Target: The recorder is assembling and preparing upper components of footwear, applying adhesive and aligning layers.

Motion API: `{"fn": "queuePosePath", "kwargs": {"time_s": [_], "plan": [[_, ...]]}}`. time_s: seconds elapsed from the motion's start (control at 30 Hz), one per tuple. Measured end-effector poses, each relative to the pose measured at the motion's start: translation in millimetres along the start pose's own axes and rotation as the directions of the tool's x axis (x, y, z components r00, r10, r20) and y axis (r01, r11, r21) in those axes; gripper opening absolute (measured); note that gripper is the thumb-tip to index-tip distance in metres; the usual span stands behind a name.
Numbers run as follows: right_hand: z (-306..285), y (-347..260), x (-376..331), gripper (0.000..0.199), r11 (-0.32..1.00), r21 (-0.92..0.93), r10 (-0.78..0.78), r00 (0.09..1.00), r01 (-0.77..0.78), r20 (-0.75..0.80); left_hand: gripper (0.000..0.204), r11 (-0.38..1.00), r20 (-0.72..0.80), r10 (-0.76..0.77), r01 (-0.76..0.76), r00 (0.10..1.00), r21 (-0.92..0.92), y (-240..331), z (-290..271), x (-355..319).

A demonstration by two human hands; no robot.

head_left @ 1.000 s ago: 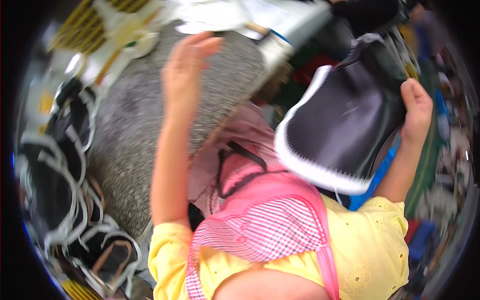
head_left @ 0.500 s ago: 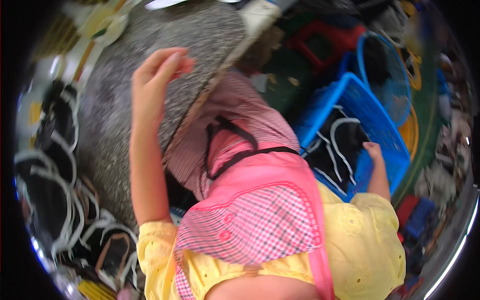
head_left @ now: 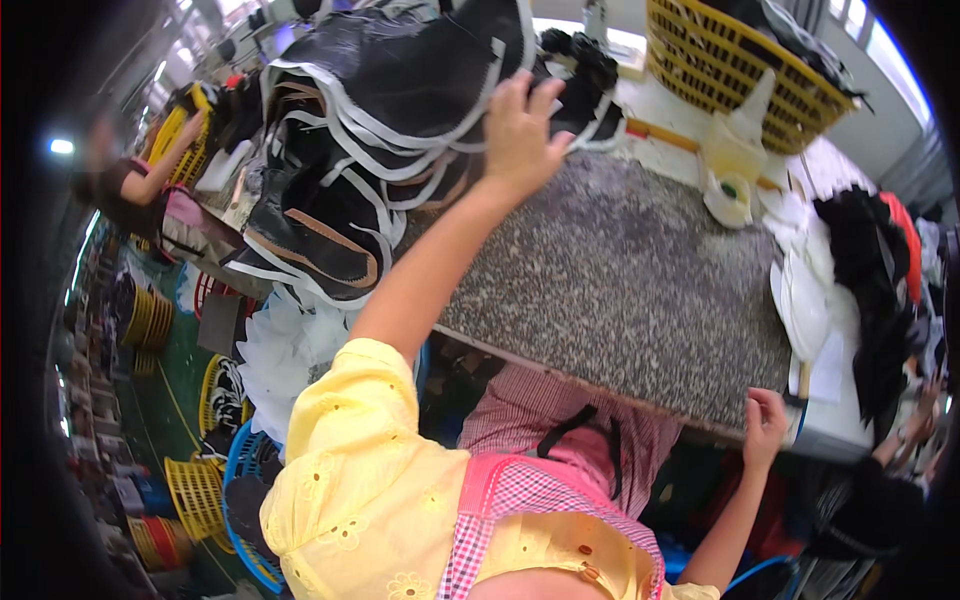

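Observation:
My left hand (head_left: pixel 522 140) reaches out over the right end of a pile of black shoe uppers (head_left: pixel 400 80) with white edging, its fingers spread. The fingertips lie at the white edge of the top pieces; whether they touch it I cannot tell. Closer to me, another black piece with a tan strip (head_left: pixel 325 250) lies at the pile's near side. My right hand (head_left: pixel 765 428) hovers by the near right corner of the speckled grey worktop (head_left: pixel 640 280). Its fingers are loosely bent and apart from the thumb, with nothing visible in them.
At the back stands a yellow basket (head_left: pixel 760 70) of dark pieces, with a translucent squeeze bottle (head_left: pixel 740 135) before it. White pieces (head_left: pixel 800 300) and black cloth (head_left: pixel 870 300) lie on the right. White sheets (head_left: pixel 285 350) hang left. A co-worker (head_left: pixel 150 195) is at far left; other hands (head_left: pixel 915 415) show at far right.
The view has swung left and up from the blue crate to the worktop. My left hand now reaches over the pile; my right hand is away from the crate, beside the worktop's edge.

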State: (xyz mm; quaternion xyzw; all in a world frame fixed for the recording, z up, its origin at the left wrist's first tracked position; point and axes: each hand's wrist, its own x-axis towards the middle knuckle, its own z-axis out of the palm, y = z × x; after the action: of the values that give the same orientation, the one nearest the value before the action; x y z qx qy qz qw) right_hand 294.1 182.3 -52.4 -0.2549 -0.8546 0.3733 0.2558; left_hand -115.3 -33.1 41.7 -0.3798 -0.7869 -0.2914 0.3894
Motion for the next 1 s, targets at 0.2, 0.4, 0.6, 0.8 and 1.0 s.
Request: {"fn": "queuePosePath", "kwargs": {"time_s": [0.2,0.4,0.6,0.8,1.0], "plan": [[70.8,5.7,122.0,0.018,0.957,-0.224,-0.138,0.967,0.186,0.214,0.097,0.914,0.148,-0.088,0.021,0.985,0.406,-56.6,-42.8,28.3],[114.5,-48.9,160.5,0.027,0.923,-0.063,-0.365,0.915,0.380,0.172,0.099,0.872,-0.069,-0.281,0.284,0.957,0.398,-109.6,-10.5,70.0],[116.2,-39.1,129.9,0.023,0.958,0.003,-0.278,0.928,0.286,0.249,0.060,0.760,0.220,-0.632,0.539,0.743,0.364,-147.4,-11.8,137.3],[88.0,-28.7,114.0,0.018,0.989,0.060,-0.147,0.962,0.137,0.231,0.033,0.811,-0.131,-0.536,0.465,0.834,-0.355,-146.7,-85.7,143.0],[97.0,-58.2,103.2,0.039,0.969,0.194,-0.174,0.980,0.154,0.095,0.024,0.950,-0.365,0.226,-0.288,0.903,-0.124,2.3,-116.0,111.6]]}}
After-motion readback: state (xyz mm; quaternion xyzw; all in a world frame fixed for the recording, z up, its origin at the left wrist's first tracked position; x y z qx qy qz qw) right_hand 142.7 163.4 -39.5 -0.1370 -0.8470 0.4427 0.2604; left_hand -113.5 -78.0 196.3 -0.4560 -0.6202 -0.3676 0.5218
